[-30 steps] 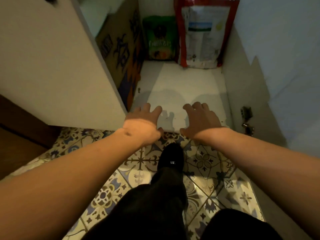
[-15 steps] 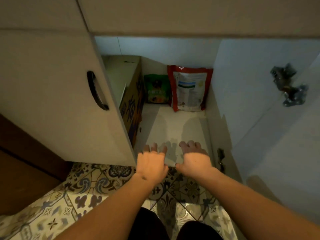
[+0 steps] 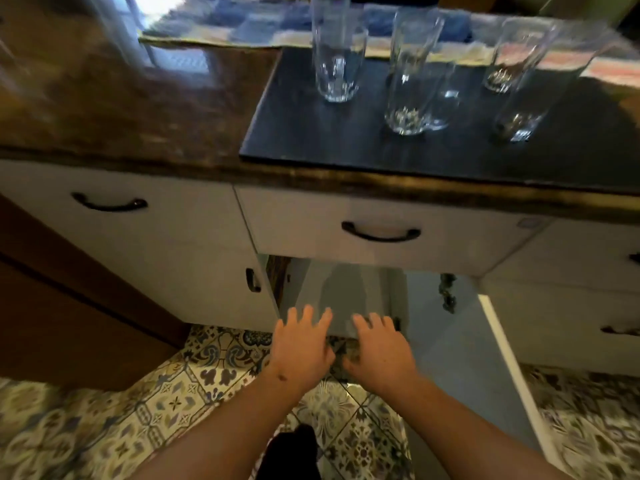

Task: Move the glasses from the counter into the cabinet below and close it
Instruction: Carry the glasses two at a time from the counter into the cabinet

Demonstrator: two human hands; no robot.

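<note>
Several clear tall glasses stand upright on a dark mat [image 3: 311, 140] on the wooden counter [image 3: 121, 109]: one at the left [image 3: 337, 60], one in the middle [image 3: 410, 81], a pair at the right [image 3: 519, 84]. Below, the cabinet [image 3: 343, 299] is open, its door [image 3: 485, 362] swung out to the right. My left hand [image 3: 299, 344] and my right hand [image 3: 379, 351] hover side by side in front of the cabinet's floor edge, fingers spread, holding nothing.
A drawer with a black handle [image 3: 381, 233] sits above the open cabinet; another drawer handle [image 3: 109, 204] is at the left. A closed door with a handle [image 3: 252, 280] flanks the opening. Patterned tiles [image 3: 173, 403] cover the floor. A striped cloth [image 3: 242, 26] lies at the counter's back.
The view has risen from inside the cabinet up to the counter, bringing the glasses into sight. Both hands stay empty with fingers spread near the cabinet's front edge.
</note>
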